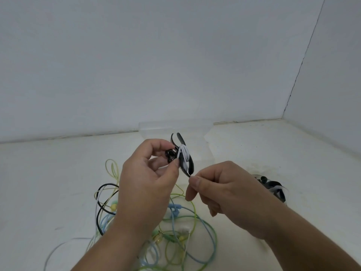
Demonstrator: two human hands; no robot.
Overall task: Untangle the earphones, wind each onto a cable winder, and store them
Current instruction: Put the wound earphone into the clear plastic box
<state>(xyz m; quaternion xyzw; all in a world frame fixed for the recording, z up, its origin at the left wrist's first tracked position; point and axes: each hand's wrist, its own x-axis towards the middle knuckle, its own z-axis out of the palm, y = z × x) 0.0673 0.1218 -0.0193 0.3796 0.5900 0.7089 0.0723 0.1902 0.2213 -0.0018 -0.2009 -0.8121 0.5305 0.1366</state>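
My left hand (148, 178) grips a black butterfly-shaped plastic cable winder (190, 165) above the table, thumb and fingers curled round its dark knobbed end. A white earphone cable (184, 154) is wrapped round the winder's waist. My right hand (224, 190) pinches thumb and forefinger together right at the winder's lower tip; what they nip is too small to tell. Below my hands, a loose tangle of green, blue, black and white earphone cables (193, 216) lies on the white tabletop (58, 173). A second black winder (273, 189) lies near my right wrist.
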